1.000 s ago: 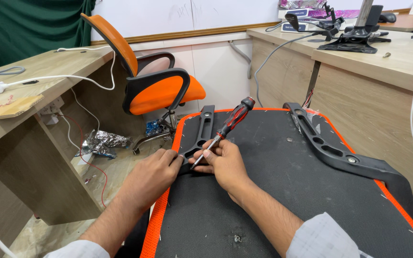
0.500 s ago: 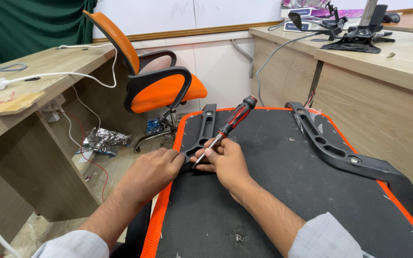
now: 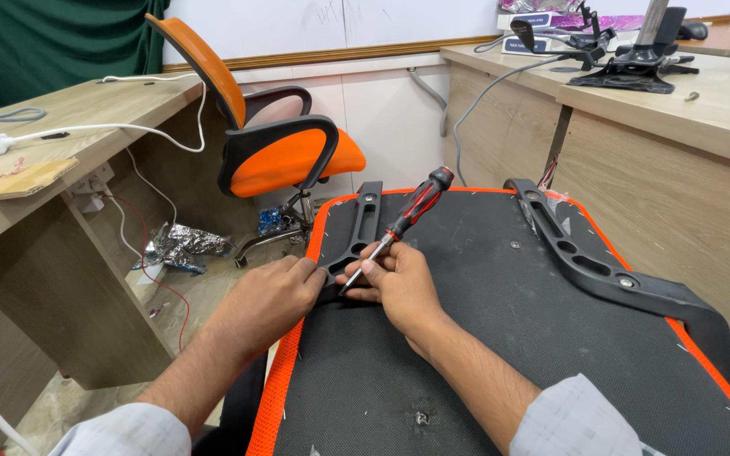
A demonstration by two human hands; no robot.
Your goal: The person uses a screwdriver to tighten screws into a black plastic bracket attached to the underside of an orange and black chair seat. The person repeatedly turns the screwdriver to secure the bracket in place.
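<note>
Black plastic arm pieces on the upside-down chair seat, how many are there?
2. One black arm bracket is at the seat's left edge, under both hands, where the screwdriver tip points. The other bracket runs along the seat's right side, untouched. Nothing seems to hide more.

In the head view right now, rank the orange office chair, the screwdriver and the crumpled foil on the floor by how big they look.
1. Orange office chair, clearly largest.
2. and 3. Screwdriver and crumpled foil look similar in extent; the screwdriver is nearer the camera, so their order is unsure.
</note>
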